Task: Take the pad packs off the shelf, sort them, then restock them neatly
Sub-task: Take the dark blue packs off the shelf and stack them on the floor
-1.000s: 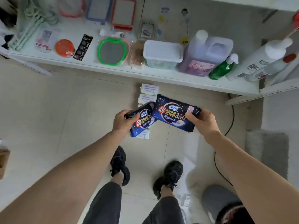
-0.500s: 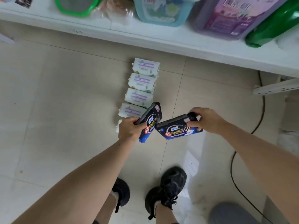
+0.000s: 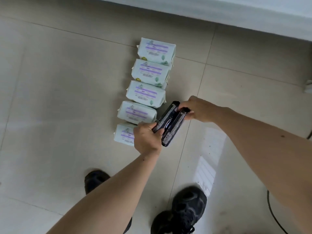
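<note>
You are looking straight down at a pale tiled floor (image 3: 59,102) with both of your bare arms reaching forward. Between your hands are two dark pad packs (image 3: 169,123), pressed side by side on edge and slanting from your left hand up toward your right. Your left hand (image 3: 147,138) grips their near end, fingers curled round it. Your right hand (image 3: 198,109) pinches their far end, thumb and fingers curled over the top corners. The packs appear to be held just above the floor, though the blur makes it hard to tell whether they touch it.

Just to the left of your hands, a row of five pale green pad packs (image 3: 146,92) lies flat on the floor, running away from you. The nearest one sits partly hidden beneath your left hand; the second lies just beyond your left knuckles, close to the dark packs. Each carries a purple label band.

Beyond your hands, at the top edge, runs the white front of the shelf (image 3: 236,9). Below your arms are your two black shoes (image 3: 185,211), and a black cable (image 3: 274,215) curves along the floor under your right forearm.
</note>
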The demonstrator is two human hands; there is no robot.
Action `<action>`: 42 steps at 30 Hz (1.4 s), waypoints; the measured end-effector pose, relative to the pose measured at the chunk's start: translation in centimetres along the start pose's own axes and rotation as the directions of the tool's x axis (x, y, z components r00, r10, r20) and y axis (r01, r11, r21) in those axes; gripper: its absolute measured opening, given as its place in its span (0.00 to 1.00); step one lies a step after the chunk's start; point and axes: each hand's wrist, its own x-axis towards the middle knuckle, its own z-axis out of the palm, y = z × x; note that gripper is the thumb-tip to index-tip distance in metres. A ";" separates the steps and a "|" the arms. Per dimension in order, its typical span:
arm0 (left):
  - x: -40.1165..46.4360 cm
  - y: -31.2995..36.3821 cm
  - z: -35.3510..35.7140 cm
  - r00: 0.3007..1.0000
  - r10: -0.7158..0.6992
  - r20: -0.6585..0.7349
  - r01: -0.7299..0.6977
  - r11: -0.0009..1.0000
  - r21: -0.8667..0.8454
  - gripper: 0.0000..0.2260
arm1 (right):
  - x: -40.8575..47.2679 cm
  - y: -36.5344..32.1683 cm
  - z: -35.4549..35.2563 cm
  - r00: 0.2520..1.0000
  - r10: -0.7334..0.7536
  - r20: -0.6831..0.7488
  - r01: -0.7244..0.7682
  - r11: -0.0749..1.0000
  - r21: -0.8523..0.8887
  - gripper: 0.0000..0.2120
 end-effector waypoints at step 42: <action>-13.5 24.0 -41.4 0.933 0.332 0.136 -0.302 0.932 -0.202 0.09 | -31.5 -35.0 -21.8 0.920 0.045 -0.388 -0.059 0.998 -0.025 0.12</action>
